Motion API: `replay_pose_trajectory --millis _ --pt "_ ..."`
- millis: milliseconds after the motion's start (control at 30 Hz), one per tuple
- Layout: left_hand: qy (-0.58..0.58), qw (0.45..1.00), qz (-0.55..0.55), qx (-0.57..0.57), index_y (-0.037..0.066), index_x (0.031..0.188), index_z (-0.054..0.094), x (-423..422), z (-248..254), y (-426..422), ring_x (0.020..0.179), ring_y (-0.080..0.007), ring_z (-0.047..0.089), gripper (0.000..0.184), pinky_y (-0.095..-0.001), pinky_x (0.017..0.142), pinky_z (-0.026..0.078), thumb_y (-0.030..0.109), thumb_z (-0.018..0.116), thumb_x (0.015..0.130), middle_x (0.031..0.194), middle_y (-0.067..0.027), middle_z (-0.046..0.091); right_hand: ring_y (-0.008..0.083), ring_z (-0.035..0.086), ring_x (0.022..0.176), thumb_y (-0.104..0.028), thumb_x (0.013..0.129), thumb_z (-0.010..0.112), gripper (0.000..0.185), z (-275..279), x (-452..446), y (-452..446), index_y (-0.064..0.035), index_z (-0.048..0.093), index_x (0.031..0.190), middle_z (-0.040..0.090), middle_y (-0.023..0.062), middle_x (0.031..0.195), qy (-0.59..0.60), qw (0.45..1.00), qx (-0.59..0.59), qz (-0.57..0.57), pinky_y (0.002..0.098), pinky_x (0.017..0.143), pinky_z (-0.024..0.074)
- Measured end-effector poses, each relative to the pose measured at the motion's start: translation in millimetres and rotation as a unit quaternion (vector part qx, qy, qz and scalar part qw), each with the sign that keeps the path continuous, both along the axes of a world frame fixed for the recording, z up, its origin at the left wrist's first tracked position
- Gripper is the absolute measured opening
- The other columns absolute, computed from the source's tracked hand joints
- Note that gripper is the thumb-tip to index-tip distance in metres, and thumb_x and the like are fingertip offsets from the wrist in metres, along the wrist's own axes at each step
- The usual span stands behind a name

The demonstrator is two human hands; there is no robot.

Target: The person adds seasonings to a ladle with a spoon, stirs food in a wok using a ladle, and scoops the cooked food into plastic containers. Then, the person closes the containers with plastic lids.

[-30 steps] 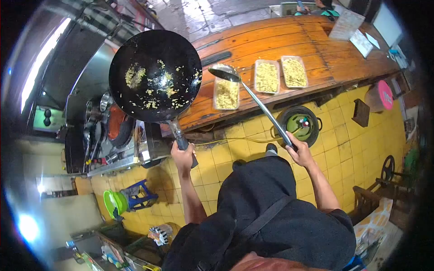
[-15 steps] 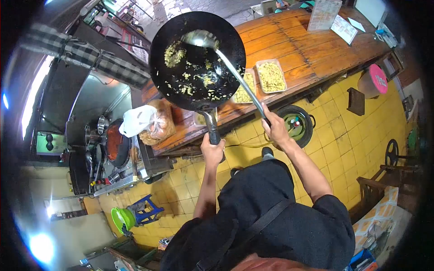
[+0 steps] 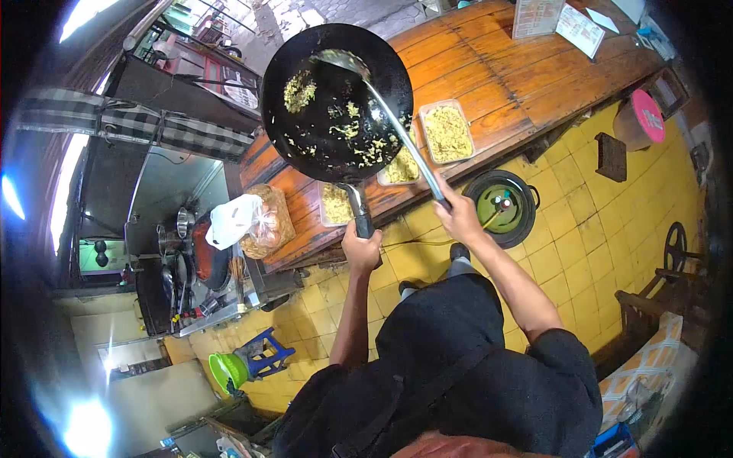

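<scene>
My left hand [image 3: 361,246] is closed round the handle of a black wok [image 3: 305,145], which I hold up above the near edge of the wooden counter. Bits of yellowish fried rice [image 3: 298,91] cling to the inside of the wok. In my right hand [image 3: 463,217] is the long handle of a metal spatula [image 3: 393,122]; its broad head rests in the upper part of the wok. Below and beside the wok, plastic containers filled with the same rice stand on the counter: one at the right [image 3: 447,131], one partly hidden [image 3: 401,166], one by the wok handle [image 3: 334,204].
On the wooden counter [image 3: 481,72] lie a bag of orange-brown food [image 3: 269,221] and menu cards [image 3: 579,30]. A cooking station with pans [image 3: 183,221] is at left. A black round tub [image 3: 502,208] and a blue stool [image 3: 267,353] with a green basin [image 3: 227,371] stand on the yellow floor.
The view has shifted slightly, and the container by the wok handle shows more fully. The wok and spatula stay in my hands, and the spatula head looks tilted more edge-on.
</scene>
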State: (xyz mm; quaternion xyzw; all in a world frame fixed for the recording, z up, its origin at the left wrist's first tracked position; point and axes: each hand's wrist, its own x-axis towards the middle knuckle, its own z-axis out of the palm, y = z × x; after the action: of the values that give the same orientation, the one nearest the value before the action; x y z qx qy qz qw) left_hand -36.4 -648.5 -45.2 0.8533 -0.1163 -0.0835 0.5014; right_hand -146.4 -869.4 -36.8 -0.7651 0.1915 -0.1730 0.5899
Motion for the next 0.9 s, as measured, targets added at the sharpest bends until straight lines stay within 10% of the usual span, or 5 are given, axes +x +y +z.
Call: replay_pose_trajectory --millis 133,267,500,633,900 --pt "-0.013 0.999 -0.006 0.036 0.003 0.081 0.049 -4 13 -6 0.049 -0.0102 0.051 0.016 -0.0258 0.047 0.041 0.002 0.064 0.074 0.064 -0.0011 0.052 0.0302 0.064 0.081 -0.005 0.083 0.06 0.06 -37 3 -5 -0.0129 0.04 0.139 0.061 0.0176 0.107 -0.136 0.986 -0.095 0.005 0.0306 0.072 0.0494" --pt "0.025 1.0 0.0 -0.018 0.003 0.08 0.048 -3 32 -10 0.049 -0.0105 0.05 0.017 -0.0259 0.046 0.041 0.004 0.064 0.075 0.063 -0.001 0.051 0.0325 0.059 0.067 -0.005 0.076 0.064 0.064 -61 -85 -52 -0.0202 0.046 0.136 0.058 0.0138 0.075 0.061 0.943 -0.316 0.08 0.0398 0.063 0.051" --pt "0.012 0.996 0.018 0.086 0.002 0.08 0.051 -3 25 9 0.059 -0.0157 0.048 0.02 -0.0308 0.058 0.041 0.008 0.067 0.07 0.065 -0.0045 0.049 0.026 0.062 0.072 -0.01 0.083 0.06 0.063 -20 -50 -19 -0.0224 0.038 0.141 0.062 0.0154 0.085 0.059 0.993 -0.093 0.038 0.0354 0.07 0.0496" --pt "-0.022 0.994 0.025 0.102 0.004 0.081 0.051 -13 37 4 0.059 -0.0175 0.047 0.019 -0.0312 0.06 0.042 0.008 0.066 0.069 0.064 -0.0051 0.048 0.0331 0.055 0.065 -0.007 0.083 0.06 0.065 -38 -13 -2 -0.0234 0.037 0.141 0.054 0.0173 0.077 -0.072 0.987 -0.143 0.009 0.0396 0.065 0.0466" --pt "-0.044 0.995 0.045 0.08 0.004 0.077 0.048 10 20 10 0.053 -0.013 0.047 0.018 -0.0283 0.051 0.04 0.007 0.065 0.071 0.06 -0.0023 0.049 0.0278 0.058 0.066 -0.01 0.079 0.065 0.062 -71 -142 -59 -0.0287 0.046 0.135 0.053 0.0075 0.076 0.111 0.939 -0.324 0.038 0.0398 0.055 0.0488"
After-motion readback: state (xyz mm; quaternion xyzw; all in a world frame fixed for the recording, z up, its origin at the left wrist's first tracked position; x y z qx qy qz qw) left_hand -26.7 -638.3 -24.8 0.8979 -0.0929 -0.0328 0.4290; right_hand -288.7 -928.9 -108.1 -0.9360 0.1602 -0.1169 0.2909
